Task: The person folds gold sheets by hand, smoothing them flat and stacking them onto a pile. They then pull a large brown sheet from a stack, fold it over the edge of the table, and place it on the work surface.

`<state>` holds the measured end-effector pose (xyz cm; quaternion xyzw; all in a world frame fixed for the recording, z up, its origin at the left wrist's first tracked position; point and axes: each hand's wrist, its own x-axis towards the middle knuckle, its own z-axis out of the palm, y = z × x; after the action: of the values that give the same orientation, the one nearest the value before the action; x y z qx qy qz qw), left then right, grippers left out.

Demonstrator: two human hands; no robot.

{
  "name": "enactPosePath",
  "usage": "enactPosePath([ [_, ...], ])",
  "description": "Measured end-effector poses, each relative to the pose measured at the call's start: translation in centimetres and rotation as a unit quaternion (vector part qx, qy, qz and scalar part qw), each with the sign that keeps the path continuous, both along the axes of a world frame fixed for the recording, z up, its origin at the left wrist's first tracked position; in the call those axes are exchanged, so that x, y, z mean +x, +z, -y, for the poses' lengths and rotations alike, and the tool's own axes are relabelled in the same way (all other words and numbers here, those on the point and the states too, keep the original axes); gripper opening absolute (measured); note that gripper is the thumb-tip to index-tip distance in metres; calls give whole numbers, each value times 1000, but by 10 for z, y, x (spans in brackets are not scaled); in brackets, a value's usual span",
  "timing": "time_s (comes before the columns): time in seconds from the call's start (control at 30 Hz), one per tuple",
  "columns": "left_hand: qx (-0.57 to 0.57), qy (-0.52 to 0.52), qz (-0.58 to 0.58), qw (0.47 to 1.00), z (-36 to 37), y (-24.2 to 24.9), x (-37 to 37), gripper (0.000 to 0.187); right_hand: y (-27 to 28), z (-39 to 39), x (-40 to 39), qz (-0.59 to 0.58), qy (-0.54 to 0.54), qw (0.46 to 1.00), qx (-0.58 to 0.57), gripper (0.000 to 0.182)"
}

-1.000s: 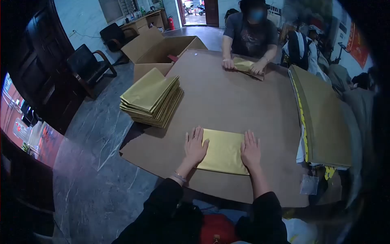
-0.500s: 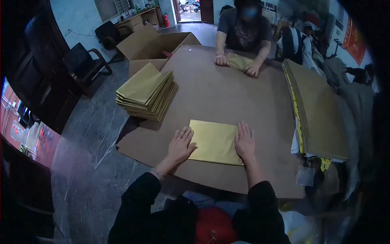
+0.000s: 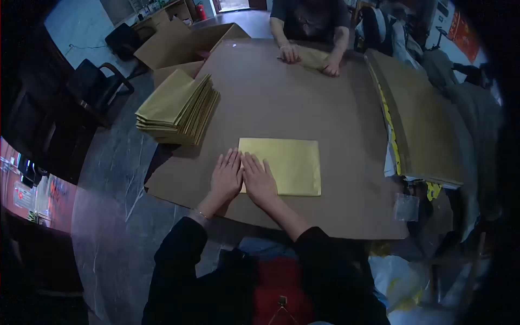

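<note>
A flat golden-yellow envelope (image 3: pixel 295 167) lies on the brown cardboard-covered table (image 3: pixel 346 208) in front of me. My left hand (image 3: pixel 227 176) rests flat at its left edge, fingers stretched out and pointing away from me. Right beside it, my right hand (image 3: pixel 258 177) lies flat on the left part of the envelope, also with straight fingers. The two hands are close together and neither grips anything. Part of the envelope's left edge is hidden under them. To the left stands a stack of similar yellow envelopes (image 3: pixel 172 103).
Across the table a person (image 3: pixel 309 24) has both hands on another yellow envelope (image 3: pixel 313 57). An open cardboard box (image 3: pixel 189 46) stands beyond the stack. A large flat cardboard bundle (image 3: pixel 414 119) lies along the right edge, near a small clear plastic bag (image 3: pixel 406 207). Chairs stand at left.
My right hand has moved from the envelope's right edge across to its left side, next to my left hand. The view has tilted down a little.
</note>
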<state>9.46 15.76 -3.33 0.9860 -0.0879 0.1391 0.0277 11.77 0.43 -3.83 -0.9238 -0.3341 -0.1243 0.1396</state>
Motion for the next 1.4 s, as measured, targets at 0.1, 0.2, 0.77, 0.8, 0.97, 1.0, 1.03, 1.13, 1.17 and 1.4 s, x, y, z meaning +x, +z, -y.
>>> enactPosePath([
  [0.1, 8, 19, 3, 1000, 7, 6, -1, 50, 1, 12, -1, -46, 4, 999, 19, 52],
  [0.2, -5, 6, 31, 999, 4, 1, 0, 50, 2, 51, 4, -60, -18, 998, -2, 53],
  [0.77, -69, 51, 101, 991, 19, 16, -23, 46, 22, 170, 6, -240, -181, 887, 350, 48],
  [0.8, -92, 62, 106, 988, 29, 18, -34, 46, 29, 191, 11, -239, -214, 897, 305, 39],
  [0.97, -194, -56, 39, 979, 85, 28, -64, 32, 24, 219, -32, -377, -328, 777, 384, 32],
  [1.0, -198, -63, 36, 978, 89, 27, -64, 32, 23, 217, -36, -394, -314, 786, 359, 31],
  [1.03, -199, -72, 24, 977, 92, 26, -63, 30, 23, 215, -37, -391, -323, 783, 360, 31],
  [1.13, -223, -100, 31, 969, 98, 22, -60, 25, 20, 206, -42, -299, -319, 864, 249, 31],
  [1.17, -229, -96, 28, 968, 98, 21, -61, 25, 32, 201, -46, -264, -297, 886, 238, 32],
  [1.4, -243, -99, 8, 965, 93, 10, -60, 21, 31, 182, -45, -284, -358, 866, 202, 26],
])
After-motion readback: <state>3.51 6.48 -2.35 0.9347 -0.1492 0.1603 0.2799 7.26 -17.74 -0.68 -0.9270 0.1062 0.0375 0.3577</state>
